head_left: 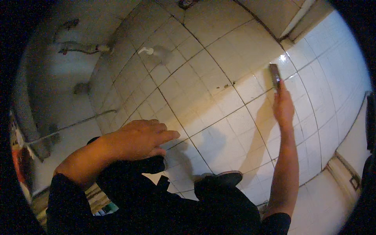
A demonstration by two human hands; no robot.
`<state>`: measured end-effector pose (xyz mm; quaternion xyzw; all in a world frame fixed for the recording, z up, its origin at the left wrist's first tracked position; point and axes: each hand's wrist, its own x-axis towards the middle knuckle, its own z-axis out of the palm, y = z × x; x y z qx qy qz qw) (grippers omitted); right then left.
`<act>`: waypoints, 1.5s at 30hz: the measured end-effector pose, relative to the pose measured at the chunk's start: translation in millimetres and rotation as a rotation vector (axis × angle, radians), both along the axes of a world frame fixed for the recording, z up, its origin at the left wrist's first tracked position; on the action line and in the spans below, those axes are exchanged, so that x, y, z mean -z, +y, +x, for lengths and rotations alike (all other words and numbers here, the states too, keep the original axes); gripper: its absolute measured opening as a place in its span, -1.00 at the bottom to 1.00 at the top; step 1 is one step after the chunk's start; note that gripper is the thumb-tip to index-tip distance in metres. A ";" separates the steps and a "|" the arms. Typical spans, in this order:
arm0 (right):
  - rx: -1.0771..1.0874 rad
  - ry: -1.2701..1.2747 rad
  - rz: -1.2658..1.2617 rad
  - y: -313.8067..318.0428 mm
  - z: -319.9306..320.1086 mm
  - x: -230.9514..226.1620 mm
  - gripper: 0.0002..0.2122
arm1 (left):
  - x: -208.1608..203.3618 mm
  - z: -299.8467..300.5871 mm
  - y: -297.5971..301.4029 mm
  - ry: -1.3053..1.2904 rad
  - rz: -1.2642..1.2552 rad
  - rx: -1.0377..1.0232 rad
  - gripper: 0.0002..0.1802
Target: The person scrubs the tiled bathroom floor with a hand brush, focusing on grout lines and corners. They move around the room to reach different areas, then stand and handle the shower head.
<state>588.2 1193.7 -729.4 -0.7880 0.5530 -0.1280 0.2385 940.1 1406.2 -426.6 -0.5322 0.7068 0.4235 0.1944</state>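
Nearest: black cloth garments (156, 207) of the wearer, knees bent as if squatting low over the floor; one dark shoe (232, 178) with a paler rim at the toe, planted beneath the body, presumably for balance. Left hand (143, 138): bare, palm down, fingers loosely spread and slightly bent, no object visible in it; held just above or against the left knee, probably as a rest for the arm; actual contact cannot be told. Right hand (284, 107): bare, closed round the near end of one dark, narrow, block-shaped tool (275, 74), possibly a brush, a trace of red beside the grip; the arm is stretched forward and to the right, apparently so that the tool meets the floor well apart from the feet. Its underside is hidden. Floor: off-white square ceramic tiles (211, 121) with dark joints, shadowed by the arm and body. Farther on: small dark crumbs (226, 85) of unclear material, near a joint. Beyond these, to the left: one translucent bottle (161, 55) with a white pump head (146, 51), upright or lying cannot be told, set well apart from the tool, perhaps out of its way. Beyond the tool: a bright, wet-looking gleam (283, 58) on the tiles.
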 end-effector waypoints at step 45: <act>-0.084 0.302 0.214 107.1 75.6 -8.1 -0.42 | -66.4 108.0 36.8 0.234 -0.007 0.078 -0.30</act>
